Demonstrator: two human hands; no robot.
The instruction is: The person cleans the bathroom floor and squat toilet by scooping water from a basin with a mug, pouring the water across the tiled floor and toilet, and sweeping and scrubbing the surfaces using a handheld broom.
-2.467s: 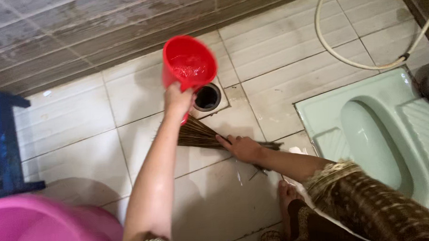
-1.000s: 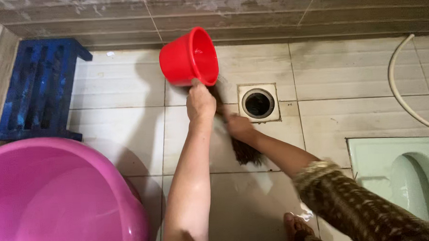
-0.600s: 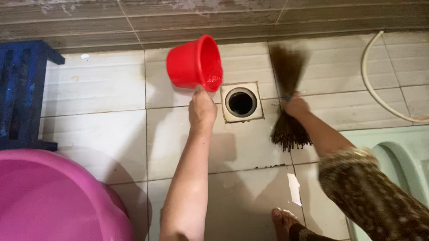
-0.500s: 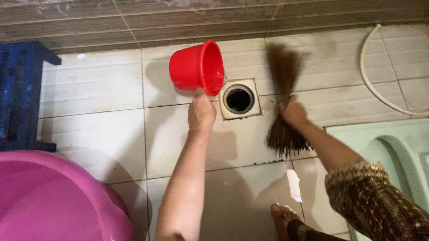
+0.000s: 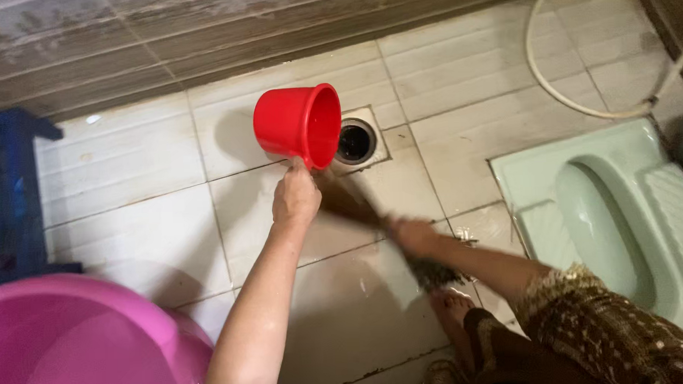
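Note:
My left hand (image 5: pixel 296 201) grips the handle of a red plastic mug (image 5: pixel 297 125), tipped on its side with its mouth facing right, above the tiled floor. Just right of the mug is a round floor drain (image 5: pixel 355 141) in a square frame. My right hand (image 5: pixel 411 233) holds a brown stick broom (image 5: pixel 357 206), blurred by motion; its tip lies toward the drain and its bundled end (image 5: pixel 439 270) sits near my foot (image 5: pixel 450 309).
A large pink basin (image 5: pixel 74 345) fills the lower left. A blue plastic stool (image 5: pixel 9 196) stands at the left edge. A pale green squat toilet pan (image 5: pixel 607 205) lies at the right, with a white hose (image 5: pixel 573 93) curving above it. A brown tiled wall (image 5: pixel 162 39) runs along the top.
The broom has swung from upright, right of the drain, to slanting across the tiles under the mug. The mug shifted slightly, and the view turned so the toilet pan shows more.

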